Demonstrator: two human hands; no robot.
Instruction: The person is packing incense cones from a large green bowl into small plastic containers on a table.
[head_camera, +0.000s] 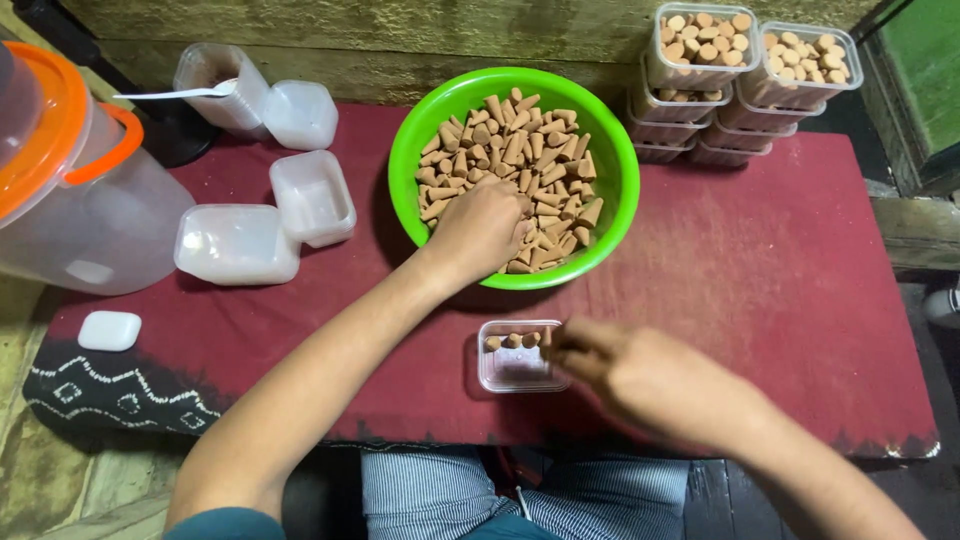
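Left hand (483, 228) rests curled in the green bowl (415, 130), fingers closed among cones (520, 150). Right hand (640, 380) pinches a cone at the small clear box (515, 372).

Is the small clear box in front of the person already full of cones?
No: the small clear box holds only one row of cones along its far edge.

Dim, warm light falls from above. White glare spots sit on the plastic jug (90, 190) and empty tubs (238, 243) near the table's (780, 260) left edge. The right hand (640, 375) is motion-blurred; the corners curve slightly.
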